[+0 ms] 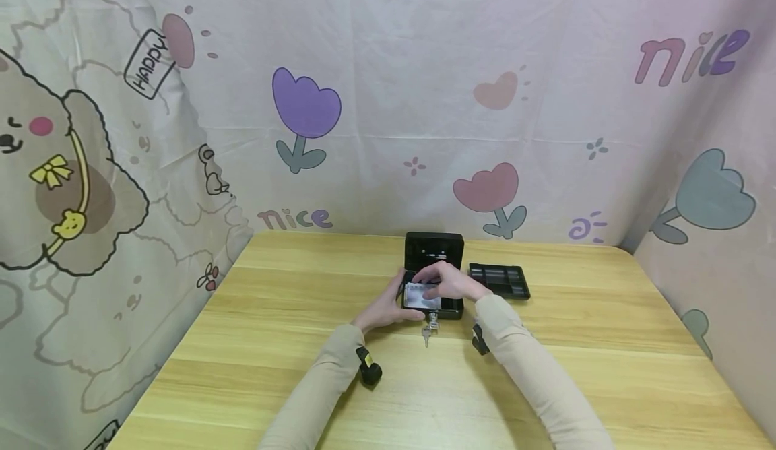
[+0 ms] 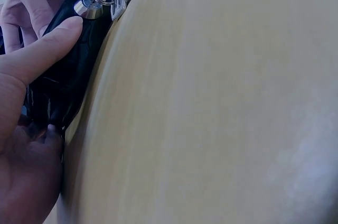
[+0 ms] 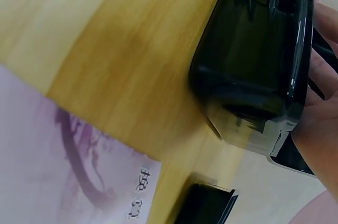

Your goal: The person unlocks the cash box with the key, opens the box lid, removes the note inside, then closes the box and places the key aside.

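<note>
Small black cash box (image 1: 434,281) sits at the far middle of the wooden bench (image 1: 242,342), lid raised upright toward the far side. Left hand (image 1: 383,308) grips the box's near-left corner, thumb pressed along the front wall; fingers curled round the edge. Right hand (image 1: 451,283) reaches over the open box, fingers bent onto a pale sheet (image 1: 420,295) lying inside; whether it pinches the sheet I cannot tell. Keys (image 1: 428,329) hang from the lock at the front wall, touching the bench. Black insert tray (image 1: 500,281) lies just right of the box.
</note>
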Demonstrator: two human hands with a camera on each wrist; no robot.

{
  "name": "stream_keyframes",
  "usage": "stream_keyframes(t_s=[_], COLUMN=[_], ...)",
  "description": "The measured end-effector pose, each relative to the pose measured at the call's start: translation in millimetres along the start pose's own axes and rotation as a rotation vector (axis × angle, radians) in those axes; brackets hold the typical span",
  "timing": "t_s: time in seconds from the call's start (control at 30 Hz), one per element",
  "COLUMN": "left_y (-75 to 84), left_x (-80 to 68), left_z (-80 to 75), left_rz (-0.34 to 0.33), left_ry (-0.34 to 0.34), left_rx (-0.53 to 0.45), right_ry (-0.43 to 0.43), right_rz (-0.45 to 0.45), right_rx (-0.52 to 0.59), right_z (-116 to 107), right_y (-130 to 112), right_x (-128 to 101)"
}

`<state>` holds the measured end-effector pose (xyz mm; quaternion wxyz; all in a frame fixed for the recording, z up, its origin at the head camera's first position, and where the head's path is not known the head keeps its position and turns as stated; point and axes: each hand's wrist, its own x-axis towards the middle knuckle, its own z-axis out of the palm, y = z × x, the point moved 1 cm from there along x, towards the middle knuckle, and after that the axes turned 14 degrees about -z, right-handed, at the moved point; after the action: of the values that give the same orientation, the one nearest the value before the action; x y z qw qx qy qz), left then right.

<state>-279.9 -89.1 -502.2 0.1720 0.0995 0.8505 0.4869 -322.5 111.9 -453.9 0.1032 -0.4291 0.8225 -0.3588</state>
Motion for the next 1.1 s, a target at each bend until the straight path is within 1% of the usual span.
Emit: stream_keyframes(t_s=[0.17, 0.43, 0.67, 0.8, 0.93, 1.1], left_y=[-0.8, -1.4, -0.1, 0.2, 0.7, 1.2], left_x=[0.3, 0.8, 0.9, 0.4, -0.7, -0.9], left_z=[0.1, 0.1, -0.3, -0.2, 0.0, -0.2], left_rz=[0.014, 0.001, -0.004, -0.015, -0.01, 0.005], left_ry=[-0.002, -0.002, -0.011, -0.006, -0.003, -0.005], left_rx=[-0.022, -0.017, -0.031, -0.029, -0.027, -0.031], right_ry=[0.014, 0.031, 0.081, 0.094, 0.1, 0.127], right_rz=[-0.011, -0.014, -0.038, -0.056, -0.067, -0.076], right_rx=[0.015, 0.011, 0.009, 0.027, 0.047, 0.095], right_z=[0.2, -0.2, -1.4, -1.2, -1.0, -2.8], right_y=[1.6, -4.2, -5.8, -4.5, -3.2, -3.8], right_x=[0.1, 1.2, 3.3, 3.1, 2.5, 1.9])
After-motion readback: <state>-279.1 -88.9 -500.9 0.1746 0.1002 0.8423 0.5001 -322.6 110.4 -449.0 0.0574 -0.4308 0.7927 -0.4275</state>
